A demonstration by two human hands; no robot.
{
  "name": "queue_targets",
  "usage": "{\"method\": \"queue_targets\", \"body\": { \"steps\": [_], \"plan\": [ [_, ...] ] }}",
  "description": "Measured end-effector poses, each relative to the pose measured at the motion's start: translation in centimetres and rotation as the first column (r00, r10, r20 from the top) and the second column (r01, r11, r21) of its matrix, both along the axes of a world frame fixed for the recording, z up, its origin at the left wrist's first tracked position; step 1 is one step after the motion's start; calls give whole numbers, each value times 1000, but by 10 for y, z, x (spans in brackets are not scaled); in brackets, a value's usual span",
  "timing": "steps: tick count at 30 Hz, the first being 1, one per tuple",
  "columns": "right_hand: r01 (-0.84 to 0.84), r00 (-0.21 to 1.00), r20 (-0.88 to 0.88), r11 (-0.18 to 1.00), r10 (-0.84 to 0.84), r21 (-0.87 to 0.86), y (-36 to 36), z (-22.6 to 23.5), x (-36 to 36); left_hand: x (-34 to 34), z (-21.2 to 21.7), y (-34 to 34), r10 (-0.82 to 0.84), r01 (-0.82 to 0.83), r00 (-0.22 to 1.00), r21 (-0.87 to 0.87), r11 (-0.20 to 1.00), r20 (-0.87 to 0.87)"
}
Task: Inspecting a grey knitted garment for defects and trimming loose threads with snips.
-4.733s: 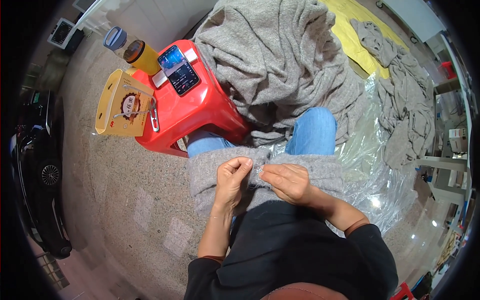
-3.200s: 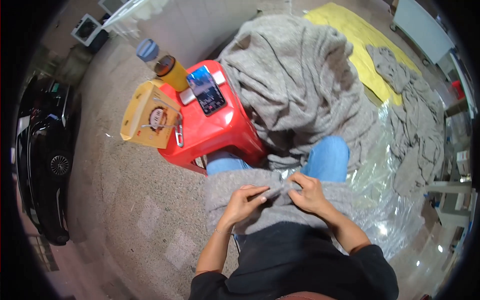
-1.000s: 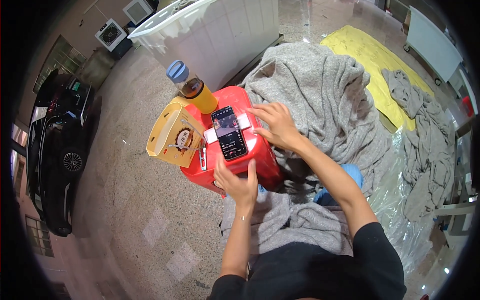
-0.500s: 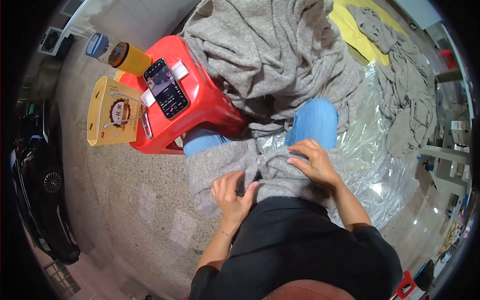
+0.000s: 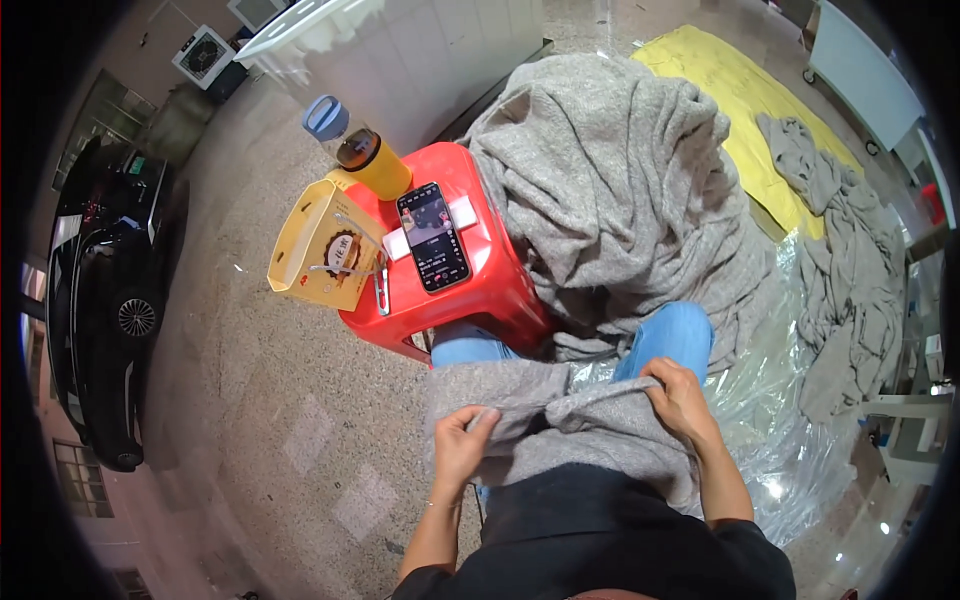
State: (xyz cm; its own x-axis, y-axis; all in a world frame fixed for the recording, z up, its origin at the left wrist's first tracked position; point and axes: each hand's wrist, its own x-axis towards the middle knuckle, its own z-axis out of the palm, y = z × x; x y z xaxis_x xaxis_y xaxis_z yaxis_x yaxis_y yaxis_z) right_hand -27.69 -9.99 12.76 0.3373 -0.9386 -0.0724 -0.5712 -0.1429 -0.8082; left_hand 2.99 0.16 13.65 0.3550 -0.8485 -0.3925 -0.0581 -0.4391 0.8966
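A piece of fuzzy grey knit fabric (image 5: 590, 435) lies across my lap over blue jeans, with a fold running along its middle. On its left side my left hand (image 5: 462, 445) is closed, thumb against curled fingers, pinching the cloth. My right hand (image 5: 682, 400) grips a raised edge of the same fabric near the right knee, fingers wrapped over it. Just beyond my knees a large heap of the same grey knit (image 5: 620, 170) is piled up.
A red plastic stool (image 5: 500, 285) at the left bears a phone (image 5: 433, 238), a yellow-and-blue bottle (image 5: 375, 165), small scissors-like snips (image 5: 382, 290) and a yellow paper bag (image 5: 315, 260). Clear plastic sheeting (image 5: 755, 410) and more grey knit (image 5: 850, 300) lie right. A black car (image 5: 105, 300) stands far left.
Both hands have closed on the fabric, and its right edge is now lifted toward the right knee. The whole view has shifted, so the stool and heap appear further right and lower.
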Motion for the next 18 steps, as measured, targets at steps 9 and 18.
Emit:
{"method": "queue_targets", "body": {
  "steps": [9,18],
  "plan": [
    [149,986,119,945,-119,-290,-18,27,7,15,1,-41,28,-28,965,7,1000,-262],
    [86,995,88,882,-51,-463,-11,13,-11,46,-16,-39,-49,38,965,-50,998,-259]
  ]
}}
